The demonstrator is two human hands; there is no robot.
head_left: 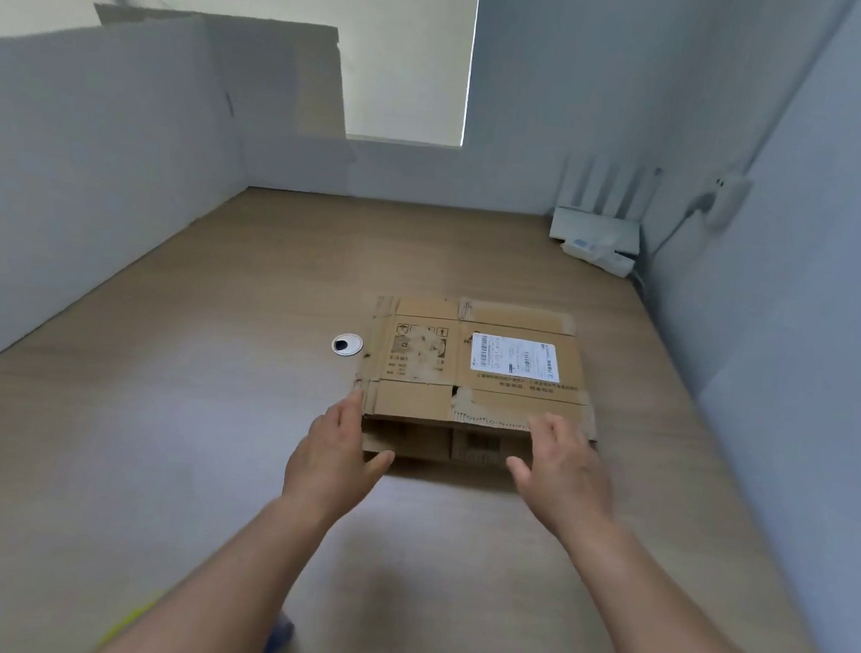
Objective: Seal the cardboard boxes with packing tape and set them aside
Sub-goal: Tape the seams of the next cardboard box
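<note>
two bare forearms reach forward over the pale wood-grain surface [209, 360]. the left hand [336, 453] and right hand [561, 470] hold nothing, fingers straight and thumbs spread, at the near left and near right corners of a flattened brown cardboard box [427, 403]; whether they touch it is unclear. the box lies flat mid-surface, with a white shipping label [516, 356] on top. just left of it sits a round silver cable grommet [347, 344]. in the far right corner stands a white router [596, 226].
</note>
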